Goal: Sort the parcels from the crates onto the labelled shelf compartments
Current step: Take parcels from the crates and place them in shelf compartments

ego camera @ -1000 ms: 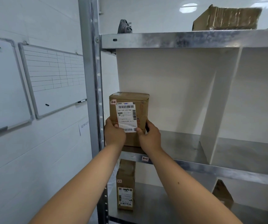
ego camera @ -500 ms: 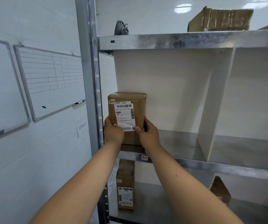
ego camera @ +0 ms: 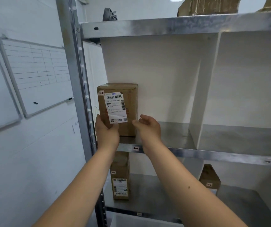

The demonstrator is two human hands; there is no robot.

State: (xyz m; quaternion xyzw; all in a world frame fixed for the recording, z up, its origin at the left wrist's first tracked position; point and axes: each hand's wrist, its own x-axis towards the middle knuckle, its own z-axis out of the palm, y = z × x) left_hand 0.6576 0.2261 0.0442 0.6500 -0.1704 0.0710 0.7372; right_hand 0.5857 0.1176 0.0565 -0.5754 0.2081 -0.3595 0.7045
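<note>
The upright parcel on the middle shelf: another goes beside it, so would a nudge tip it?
The parcel stands on its narrow end, taller than wide, so a high sideways nudge would probably tip it. Its taped cardboard looks stiff, likely keeping shape. The metal shelf looks smooth; a low push may slide it.

The left forearm point(ego camera: 85, 181) and the right forearm point(ego camera: 180, 182) are stretched up from the lower edge of the frame toward its centre. The left hand point(ego camera: 107, 131) is raised, with thumb and fingers pinched on the lower left corner of a parcel point(ego camera: 129, 110). The right hand point(ego camera: 149, 128) is held just to the right, its fingers loosely curled and parted, with nothing gripped.
</note>
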